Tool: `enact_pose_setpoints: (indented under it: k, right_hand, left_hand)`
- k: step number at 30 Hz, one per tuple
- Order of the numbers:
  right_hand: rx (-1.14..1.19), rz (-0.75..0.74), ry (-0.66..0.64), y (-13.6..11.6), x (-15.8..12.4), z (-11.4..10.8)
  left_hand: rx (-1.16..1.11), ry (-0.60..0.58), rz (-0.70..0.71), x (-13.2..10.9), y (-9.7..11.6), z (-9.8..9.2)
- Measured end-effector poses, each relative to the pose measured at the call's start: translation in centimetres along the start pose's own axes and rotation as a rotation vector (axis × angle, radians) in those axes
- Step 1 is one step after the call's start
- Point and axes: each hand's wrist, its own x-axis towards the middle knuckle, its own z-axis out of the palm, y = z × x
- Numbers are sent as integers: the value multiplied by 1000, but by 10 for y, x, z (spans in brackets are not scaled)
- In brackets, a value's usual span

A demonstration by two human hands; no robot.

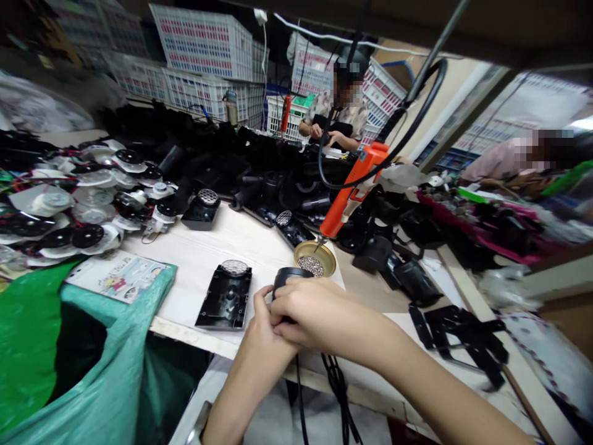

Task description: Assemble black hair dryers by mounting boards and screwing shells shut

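Over the near edge of the bench, both my hands are closed round a black plastic housing (290,272) with a rounded end; much of it is hidden by my fingers. My left hand (265,318) grips it from the left and below, while my right hand (301,306) wraps over its top and right side. A black cable (300,402) hangs below my hands. Just beyond them, a brass-coloured bowl (328,254) holds small metal screws (311,266). The tip of an orange electric screwdriver (354,188) hangs over the bowl. An open black housing half (226,300) lies to the left.
Motor assemblies with white parts (92,198) are piled at the left, black plastic parts (273,185) across the back. Black frames (458,340) lie at right. A green bag (139,346) hangs at the front left edge. A co-worker (340,111) sits opposite, before stacked crates (204,43).
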Motion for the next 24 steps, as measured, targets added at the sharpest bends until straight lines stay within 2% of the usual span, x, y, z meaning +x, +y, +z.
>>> enact_pose_setpoints:
  k: [4, 9, 11, 14, 17, 19, 24]
  right_hand:
    - [127, 10, -15, 2, 0, 1]
    - [176, 31, 43, 1, -2, 8]
    - [248, 10, 147, 8, -6, 10]
    - [374, 21, 454, 28, -13, 16]
    - [399, 60, 721, 48, -16, 26]
    - [397, 44, 770, 54, -14, 34]
    - [361, -31, 728, 48, -11, 47]
  left_hand:
    - [82, -35, -39, 0, 1, -2]
    - [36, -84, -57, -2, 11, -4]
    - [32, -63, -62, -2, 13, -4]
    - [27, -13, -51, -2, 13, -4]
    - [13, -34, -74, -2, 12, -4]
    - [-5, -67, -84, -1, 11, -5]
    - [-84, -104, -45, 1, 7, -8]
